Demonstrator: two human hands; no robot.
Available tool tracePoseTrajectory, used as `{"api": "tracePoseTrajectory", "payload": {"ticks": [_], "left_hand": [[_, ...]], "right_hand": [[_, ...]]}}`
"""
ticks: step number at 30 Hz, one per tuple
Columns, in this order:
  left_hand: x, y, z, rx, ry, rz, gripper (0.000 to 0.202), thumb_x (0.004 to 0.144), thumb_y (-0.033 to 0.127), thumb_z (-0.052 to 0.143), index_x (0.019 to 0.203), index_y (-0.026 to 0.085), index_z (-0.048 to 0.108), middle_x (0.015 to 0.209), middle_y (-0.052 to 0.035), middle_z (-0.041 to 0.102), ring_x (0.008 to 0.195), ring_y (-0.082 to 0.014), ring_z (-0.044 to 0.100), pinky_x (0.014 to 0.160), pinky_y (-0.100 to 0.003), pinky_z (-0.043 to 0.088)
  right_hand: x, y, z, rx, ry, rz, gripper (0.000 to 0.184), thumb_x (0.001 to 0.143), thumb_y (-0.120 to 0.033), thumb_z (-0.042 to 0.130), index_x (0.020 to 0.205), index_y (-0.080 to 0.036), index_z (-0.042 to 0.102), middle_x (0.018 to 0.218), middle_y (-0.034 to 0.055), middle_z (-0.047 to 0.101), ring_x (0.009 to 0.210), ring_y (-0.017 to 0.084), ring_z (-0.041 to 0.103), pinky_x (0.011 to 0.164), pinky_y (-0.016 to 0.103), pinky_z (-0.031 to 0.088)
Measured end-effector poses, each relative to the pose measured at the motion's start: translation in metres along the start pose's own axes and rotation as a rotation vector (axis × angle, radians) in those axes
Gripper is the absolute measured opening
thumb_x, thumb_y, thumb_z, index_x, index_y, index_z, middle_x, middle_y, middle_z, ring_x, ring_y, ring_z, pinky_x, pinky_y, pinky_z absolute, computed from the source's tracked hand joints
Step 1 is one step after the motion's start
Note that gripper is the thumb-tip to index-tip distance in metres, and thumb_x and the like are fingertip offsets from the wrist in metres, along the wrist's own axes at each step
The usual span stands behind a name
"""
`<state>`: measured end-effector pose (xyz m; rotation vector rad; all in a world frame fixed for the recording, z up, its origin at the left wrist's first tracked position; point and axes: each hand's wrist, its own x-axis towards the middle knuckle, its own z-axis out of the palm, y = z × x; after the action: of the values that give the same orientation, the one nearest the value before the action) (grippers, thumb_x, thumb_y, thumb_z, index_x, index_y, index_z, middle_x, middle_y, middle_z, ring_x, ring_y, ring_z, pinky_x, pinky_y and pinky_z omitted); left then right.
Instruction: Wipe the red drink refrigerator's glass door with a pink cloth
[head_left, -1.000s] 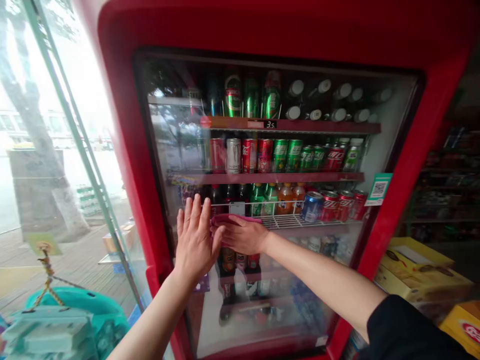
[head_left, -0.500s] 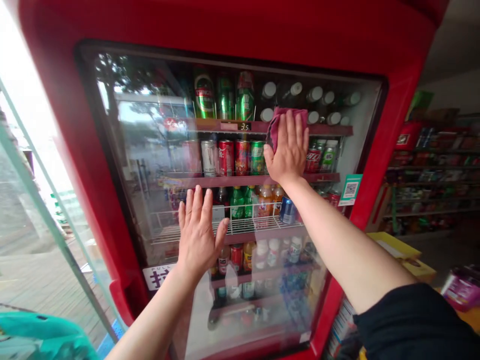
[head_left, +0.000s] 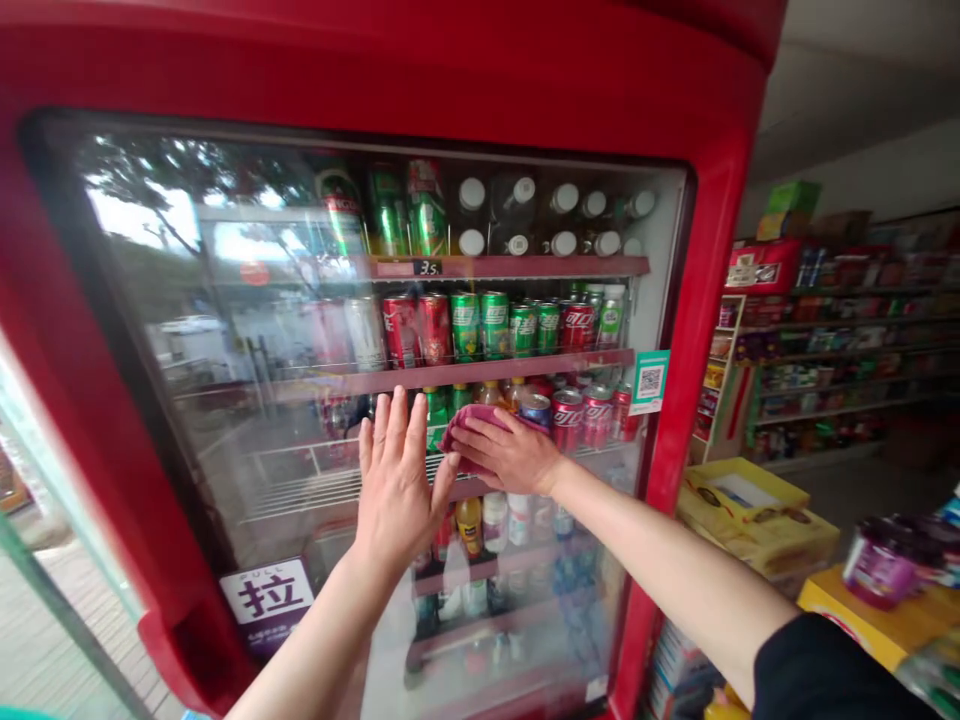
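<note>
A red drinks fridge (head_left: 360, 70) with a glass door (head_left: 195, 390) stands in front of me. My right hand (head_left: 517, 455) holds a dark pink cloth (head_left: 469, 425) against the glass, with its fingers stretched over it and pointing left. Part of the cloth is hidden under the fingers. Close beside it on the left, my left hand (head_left: 394, 480) is open, fingers up and palm toward the glass; whether the palm touches cannot be made out. Behind the glass, cans (head_left: 495, 325) and bottles line several shelves.
At the door's lower left are a pull sign (head_left: 266, 597) and a red handle recess (head_left: 187, 640). A green QR sticker (head_left: 649, 382) is on the right frame. Yellow boxes (head_left: 757, 500) and purple containers (head_left: 885, 560) stand right, before stocked shelves (head_left: 855, 350).
My right hand has slid the cloth down and left across the glass, and its fingers turned from up to left. The view has swung right; my left hand keeps its open pose.
</note>
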<state>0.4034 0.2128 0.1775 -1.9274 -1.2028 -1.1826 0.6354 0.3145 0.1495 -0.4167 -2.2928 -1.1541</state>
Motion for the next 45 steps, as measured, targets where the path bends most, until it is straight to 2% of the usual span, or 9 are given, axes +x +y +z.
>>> {"api": "tracePoseTrajectory", "payload": {"ticks": [8,12,15,18,23,27,37,41,45], "left_hand": [[0.019,0.030,0.021,-0.020,0.015,0.008,0.085,0.109,0.046,0.053,0.179,0.023,0.009,0.185,-0.0191,0.018,0.173,-0.0377,0.014,0.137,-0.067,0.019],[0.034,0.050,0.027,-0.051,0.027,0.019,0.086,0.110,0.045,0.053,0.179,0.025,0.007,0.185,-0.0176,0.017,0.173,-0.0376,0.013,0.136,-0.068,0.021],[0.047,0.065,0.030,-0.072,0.042,0.037,0.084,0.110,0.045,0.052,0.179,0.025,0.008,0.186,-0.0167,0.017,0.174,-0.0361,0.011,0.137,-0.067,0.021],[0.056,0.075,0.034,-0.071,0.057,0.054,0.084,0.110,0.045,0.052,0.179,0.024,0.009,0.185,-0.0168,0.018,0.174,-0.0352,0.012,0.137,-0.066,0.020],[0.062,0.084,0.047,-0.032,0.058,0.091,0.085,0.109,0.047,0.054,0.179,0.023,0.011,0.185,-0.0183,0.021,0.173,-0.0371,0.015,0.137,-0.066,0.022],[0.067,0.091,0.055,0.003,0.057,0.134,0.085,0.110,0.047,0.052,0.179,0.021,0.010,0.183,-0.0208,0.024,0.172,-0.0386,0.017,0.135,-0.066,0.026],[0.097,0.119,0.060,-0.019,0.107,0.185,0.084,0.108,0.044,0.054,0.178,0.023,0.012,0.183,-0.0191,0.025,0.172,-0.0388,0.019,0.135,-0.065,0.026],[0.098,0.123,0.059,-0.025,0.118,0.187,0.084,0.108,0.043,0.054,0.178,0.023,0.012,0.183,-0.0186,0.026,0.172,-0.0382,0.020,0.135,-0.065,0.026],[0.101,0.115,0.053,-0.012,0.126,0.171,0.083,0.109,0.044,0.051,0.179,0.024,0.009,0.183,-0.0184,0.026,0.172,-0.0382,0.020,0.134,-0.066,0.027]], "right_hand": [[0.005,0.113,-0.077,-0.135,0.004,0.408,0.077,0.104,-0.044,0.059,0.174,-0.021,0.035,0.180,0.0094,0.036,0.171,0.032,0.023,0.140,0.062,0.010],[0.033,0.161,-0.107,-0.281,0.228,0.827,0.081,0.105,-0.043,0.049,0.175,-0.009,0.026,0.184,0.0148,0.023,0.172,0.034,0.013,0.139,0.062,0.014],[0.051,0.161,-0.105,-0.322,0.385,1.091,0.078,0.108,-0.041,0.041,0.174,-0.002,0.024,0.184,0.0192,0.021,0.171,0.037,0.015,0.137,0.063,0.016],[0.044,0.130,-0.085,-0.249,0.337,0.913,0.080,0.109,-0.044,0.045,0.175,-0.005,0.025,0.184,0.0179,0.022,0.172,0.036,0.013,0.139,0.063,0.013],[-0.016,0.073,-0.045,-0.105,0.072,0.218,0.071,0.109,-0.044,0.054,0.173,-0.021,0.037,0.180,0.0068,0.036,0.171,0.029,0.021,0.140,0.057,0.016],[-0.040,0.078,-0.042,-0.132,0.059,0.039,0.064,0.110,-0.043,0.054,0.171,-0.026,0.043,0.180,0.0030,0.036,0.171,0.025,0.022,0.140,0.054,0.017],[0.003,0.195,-0.121,-0.236,0.196,0.631,0.083,0.105,-0.042,0.056,0.176,-0.010,0.025,0.185,0.0135,0.020,0.173,0.031,0.009,0.142,0.057,0.007],[-0.006,0.221,-0.126,-0.298,0.396,0.926,0.080,0.108,-0.039,0.048,0.175,-0.003,0.023,0.182,0.0221,0.024,0.172,0.037,0.015,0.138,0.064,0.017],[0.011,0.211,-0.112,-0.280,0.649,1.134,0.079,0.109,-0.040,0.043,0.175,-0.002,0.022,0.179,0.0301,0.027,0.168,0.046,0.022,0.130,0.078,0.025]]}}
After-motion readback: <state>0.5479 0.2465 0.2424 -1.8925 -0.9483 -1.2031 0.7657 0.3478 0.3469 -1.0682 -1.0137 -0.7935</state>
